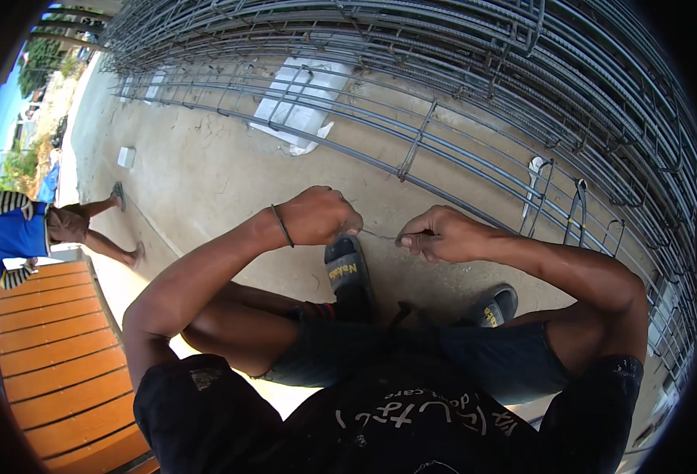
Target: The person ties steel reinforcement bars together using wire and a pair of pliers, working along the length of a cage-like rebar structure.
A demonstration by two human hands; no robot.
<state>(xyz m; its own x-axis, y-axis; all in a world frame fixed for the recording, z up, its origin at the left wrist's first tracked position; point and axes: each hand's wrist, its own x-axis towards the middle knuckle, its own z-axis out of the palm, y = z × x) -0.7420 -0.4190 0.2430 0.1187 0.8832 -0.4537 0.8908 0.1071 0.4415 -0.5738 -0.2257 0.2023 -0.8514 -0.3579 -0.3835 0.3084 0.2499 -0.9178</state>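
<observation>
Currently pinches one thin wire (378,235) strung between curled left hand (321,216) and curled right hand (443,235); has two sandals (348,268) nearby, open concrete floor (198,150) toward front-left, and stacked rebar cages (475,47) bounding front and right.

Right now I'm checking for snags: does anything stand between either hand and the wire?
Nothing visible does: the left hand and right hand pinch the wire, and nothing crosses the stretch between them. The metal bars lie beyond the wire, not across it.
</observation>
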